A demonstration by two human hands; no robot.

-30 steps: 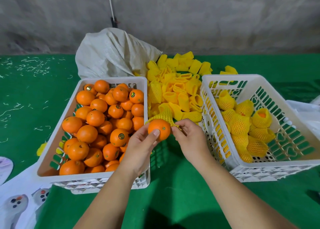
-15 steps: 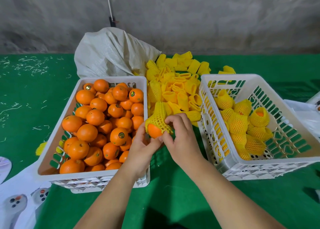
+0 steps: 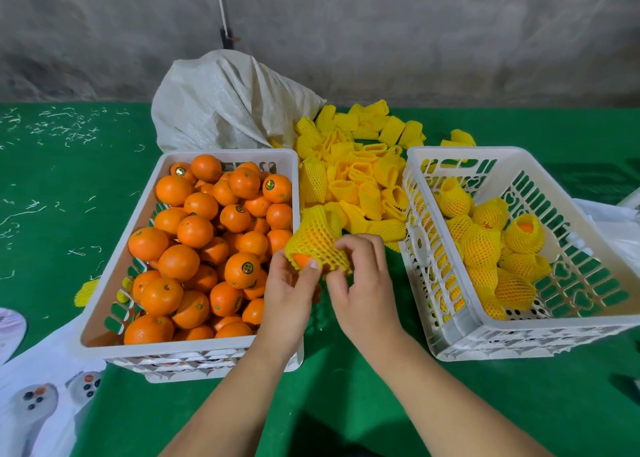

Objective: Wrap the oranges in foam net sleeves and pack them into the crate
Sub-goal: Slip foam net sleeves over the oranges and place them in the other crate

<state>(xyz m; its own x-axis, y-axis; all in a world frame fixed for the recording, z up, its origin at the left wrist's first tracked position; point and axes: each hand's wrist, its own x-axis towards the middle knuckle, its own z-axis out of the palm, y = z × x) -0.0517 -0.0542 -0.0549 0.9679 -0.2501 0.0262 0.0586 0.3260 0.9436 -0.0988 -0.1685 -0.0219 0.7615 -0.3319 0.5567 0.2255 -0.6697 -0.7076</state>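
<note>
Orange (image 3: 302, 260) mostly inside sleeve (image 3: 317, 240), held between the two crates above the desk (image 3: 346, 387). My left hand (image 3: 289, 294) cups the firm, roundish fruit; right hand (image 3: 362, 283) pinches the soft, stretchy net edge. Net looks light, probably tears if yanked; grip by its rim.

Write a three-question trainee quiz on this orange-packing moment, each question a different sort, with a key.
1. True or false: the white plastic crate on the right holds only bare oranges.
2. The left hand and right hand are working on: A) a stack of empty sleeves B) an orange in a yellow foam net sleeve C) the white woven sack.
3. Fill in: the loose yellow sleeves lie ___ the two crates.

Key: 1 false; 2 B; 3 between.
</note>
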